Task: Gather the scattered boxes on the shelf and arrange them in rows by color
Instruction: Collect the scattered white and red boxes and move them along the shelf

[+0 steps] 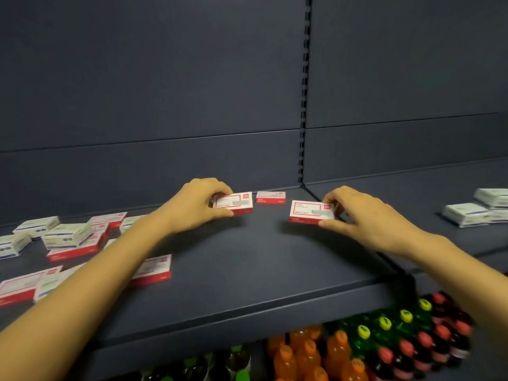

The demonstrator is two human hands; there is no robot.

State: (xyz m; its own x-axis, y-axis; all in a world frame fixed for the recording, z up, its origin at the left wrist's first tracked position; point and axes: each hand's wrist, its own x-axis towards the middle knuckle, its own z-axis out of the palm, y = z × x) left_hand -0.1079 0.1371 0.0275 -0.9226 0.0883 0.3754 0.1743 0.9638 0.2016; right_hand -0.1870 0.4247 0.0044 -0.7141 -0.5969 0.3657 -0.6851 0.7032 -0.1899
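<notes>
At the far left of the dark shelf point(247, 273), a loose scatter of boxes is lying at mixed angles. The blue-and-white boxes point(37, 225) are sitting toward the back. One of them point(68, 235) is resting on top of a red-and-white box point(72, 251). More red-and-white boxes point(23, 287) are lying near the front edge. My left forearm is reaching across this scatter, and another red box point(154, 269) is lying flat just beside it, on its right.

My left grip point(193, 206) is closing around the left end of a red-and-white box point(235, 206), with the thumb at the near side and the fingers curling over the far side. This box is sitting close to the back panel, near the middle of the shelf. I cannot tell whether it is touching the shelf. Just beside it on the right, a small gap apart, a third red box point(270, 197) is lying flat against the back panel with nothing touching it.

Further right and a little nearer to me, my right grip point(368, 215) is pinching the right end of another red-and-white box point(309, 213), thumb below and fingers on top. That box is slanting slightly and is well apart from the one my left grip is holding.

Behind it, a slotted upright point(303, 105) is dividing the back panel. On the neighbouring shelf to the right, a few pale boxes point(467, 214) are lying together. Below the shelf edge, orange bottles point(308, 353), green bottles with yellow caps point(384, 323) and dark bottles with pink caps point(439, 339) are standing in groups.
</notes>
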